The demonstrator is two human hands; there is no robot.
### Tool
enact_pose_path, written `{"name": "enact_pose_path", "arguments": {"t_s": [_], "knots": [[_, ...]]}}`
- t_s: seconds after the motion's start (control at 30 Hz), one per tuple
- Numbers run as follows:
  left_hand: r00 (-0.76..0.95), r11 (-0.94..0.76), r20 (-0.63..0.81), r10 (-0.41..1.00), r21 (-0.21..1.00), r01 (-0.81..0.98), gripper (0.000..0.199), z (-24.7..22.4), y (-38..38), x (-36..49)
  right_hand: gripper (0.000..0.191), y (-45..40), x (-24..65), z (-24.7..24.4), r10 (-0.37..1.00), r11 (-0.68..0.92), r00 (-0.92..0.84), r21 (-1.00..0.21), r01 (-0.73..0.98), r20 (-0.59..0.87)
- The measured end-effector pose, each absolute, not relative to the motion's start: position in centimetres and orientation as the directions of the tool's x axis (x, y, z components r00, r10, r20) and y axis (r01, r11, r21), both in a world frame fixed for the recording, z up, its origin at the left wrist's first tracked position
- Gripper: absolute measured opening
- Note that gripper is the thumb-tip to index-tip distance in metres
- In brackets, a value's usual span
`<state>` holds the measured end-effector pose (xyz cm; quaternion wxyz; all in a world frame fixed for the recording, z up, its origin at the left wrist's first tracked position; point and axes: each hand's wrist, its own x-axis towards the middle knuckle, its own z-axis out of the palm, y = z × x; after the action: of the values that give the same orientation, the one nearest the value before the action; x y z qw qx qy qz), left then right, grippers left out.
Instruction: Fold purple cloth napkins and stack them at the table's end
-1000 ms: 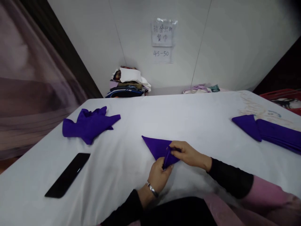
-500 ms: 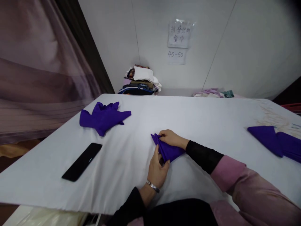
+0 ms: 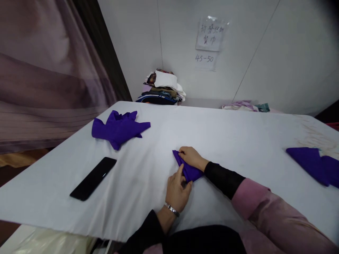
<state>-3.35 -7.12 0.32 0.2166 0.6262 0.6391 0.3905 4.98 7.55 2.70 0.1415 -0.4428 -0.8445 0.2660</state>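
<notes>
From where I stand, the head view looks down over a white-covered table [image 3: 212, 135], with both hands at a small folded purple cloth [image 3: 194, 174] near the middle of its near half.

The left hand [image 3: 177, 192], a silver bracelet [image 3: 172, 209] at its wrist, comes in from below. Its forefinger and thumb are spread apart, the tips touching the cloth's left edge and lower corner; I can't make out what the tucked fingers are doing. The right hand [image 3: 191, 156] reaches over the cloth from the right, fingers curled in and closed on its upper left part, though their tips are partly hidden.

Over to the left lies a crumpled purple cloth [image 3: 119, 129], with a flat black slab [image 3: 93, 179], phone-like, nearer the person. Well off to the right, near the edge of view, is a folded purple piece [image 3: 307, 162], touching or overlapping more purple fabric [image 3: 331, 171]; I can't tell which.

Beyond the table's far edge sit a stack of mixed clothes [image 3: 161, 90] and a low, lighter heap [image 3: 243, 106]. On the pale wall [image 3: 180, 35] hang handwritten papers [image 3: 209, 38], the lower reading "45-50". A pinkish curtain [image 3: 47, 70] fills the left side.
</notes>
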Motion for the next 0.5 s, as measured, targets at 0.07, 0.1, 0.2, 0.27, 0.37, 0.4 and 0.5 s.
{"name": "enact_pose_path", "arguments": {"t_s": [0.07, 0.1, 0.2, 0.27, 0.37, 0.4, 0.5], "knots": [[-0.119, -0.101, 0.241, 0.963, 0.735, 0.67, 0.061, 0.3, -7.2, -3.4, 0.014, 7.4, 4.9, 2.7, 0.829, 0.478, -0.559, -0.538, 0.695, 0.013], [-0.119, -0.1, 0.246, 0.962, 0.722, 0.685, 0.06, 0.4, -7.2, -3.5, 0.015, 7.3, 4.8, 2.7, 0.83, 0.484, -0.557, -0.52, 0.704, 0.018], [-0.109, -0.081, 0.225, 0.968, 0.696, 0.714, 0.052, 0.5, -7.3, -3.6, 0.015, 7.1, 4.7, 2.4, 0.829, 0.503, -0.558, -0.472, 0.724, 0.028], [-0.101, -0.075, 0.213, 0.972, 0.684, 0.726, 0.046, 0.6, -7.3, -3.6, 0.014, 7.0, 4.6, 2.2, 0.827, 0.516, -0.561, -0.445, 0.732, 0.035], [-0.089, -0.075, 0.207, 0.974, 0.671, 0.737, 0.037, 0.6, -7.2, -3.7, 0.014, 6.9, 4.6, 1.9, 0.825, 0.528, -0.563, -0.414, 0.741, 0.045], [-0.086, -0.075, 0.203, 0.975, 0.671, 0.737, 0.036, 0.6, -7.2, -3.7, 0.014, 6.8, 4.6, 1.8, 0.825, 0.531, -0.563, -0.406, 0.744, 0.048], [-0.08, -0.065, 0.178, 0.981, 0.684, 0.726, 0.035, 0.6, -7.2, -3.8, 0.014, 6.8, 4.5, 1.6, 0.826, 0.536, -0.561, -0.392, 0.748, 0.058]]}}
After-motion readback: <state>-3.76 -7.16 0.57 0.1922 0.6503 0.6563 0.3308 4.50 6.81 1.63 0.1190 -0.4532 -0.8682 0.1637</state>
